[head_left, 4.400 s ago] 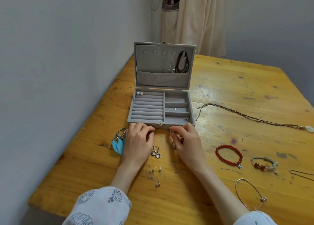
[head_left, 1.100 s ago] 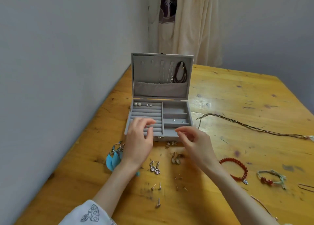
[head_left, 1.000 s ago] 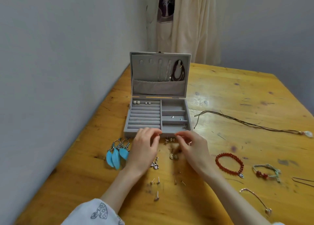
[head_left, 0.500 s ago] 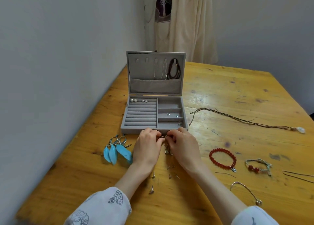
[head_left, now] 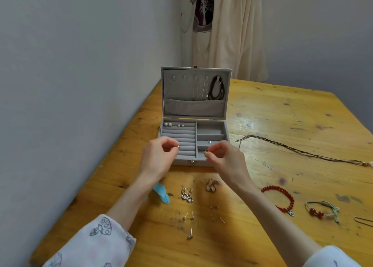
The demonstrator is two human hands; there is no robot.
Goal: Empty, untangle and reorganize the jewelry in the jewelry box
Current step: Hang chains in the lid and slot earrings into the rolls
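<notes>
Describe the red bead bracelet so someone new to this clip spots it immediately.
Start at the open grey jewelry box on the wooden table, then look toward the near right. The red bead bracelet lies flat there, a full ring of red beads with a small silver charm, unlike the pale cord bracelet beside it.

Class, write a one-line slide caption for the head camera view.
Left hand and right hand each pinch a small earring above the open grey jewelry box on a wooden table.

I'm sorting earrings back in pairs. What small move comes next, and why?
Probably press the left hand's small earring into the top ring-roll slot beside the studs; each hand pinches one earring above the jewelry box.
</notes>
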